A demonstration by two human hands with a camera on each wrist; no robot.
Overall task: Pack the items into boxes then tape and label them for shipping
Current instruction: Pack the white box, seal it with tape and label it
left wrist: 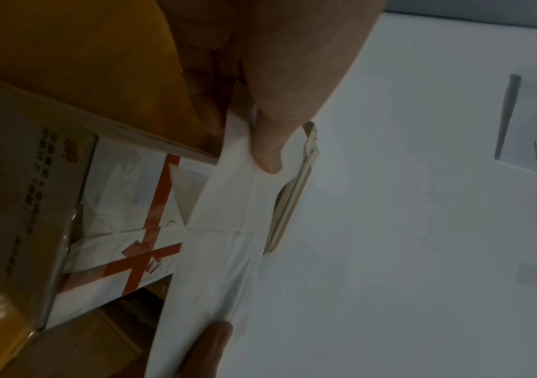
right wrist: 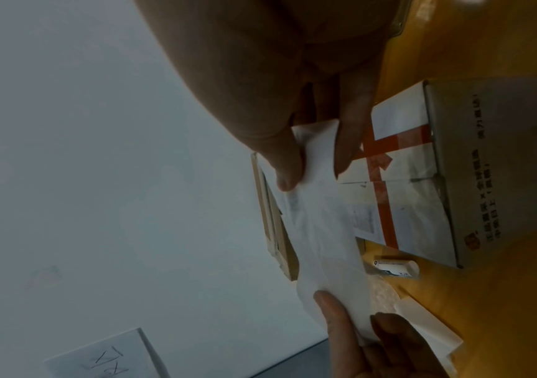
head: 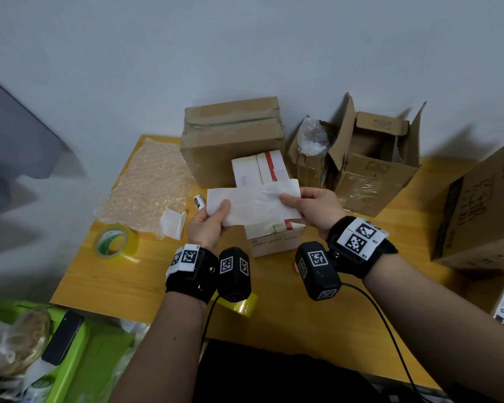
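Observation:
Both hands hold a white label sheet [head: 255, 203] flat over a white box with red tape [head: 269, 170] on the wooden table [head: 288, 309]. My left hand [head: 208, 221] pinches the sheet's left end, thumb on top; in the left wrist view that thumb presses the label sheet [left wrist: 228, 230]. My right hand [head: 312, 209] pinches the right end between thumb and fingers, and in the right wrist view the label sheet [right wrist: 321, 230] hangs above the white box [right wrist: 402, 184]. The box's middle is hidden under the sheet.
A sealed brown box [head: 230, 135] stands behind the white one; open cartons [head: 373, 158] sit to the right and a large carton [head: 477, 210] at the far right. Bubble wrap [head: 149, 184], a tape roll [head: 115, 241], a small tube [head: 199, 201] and peeled backing paper [head: 173, 222] lie on the left.

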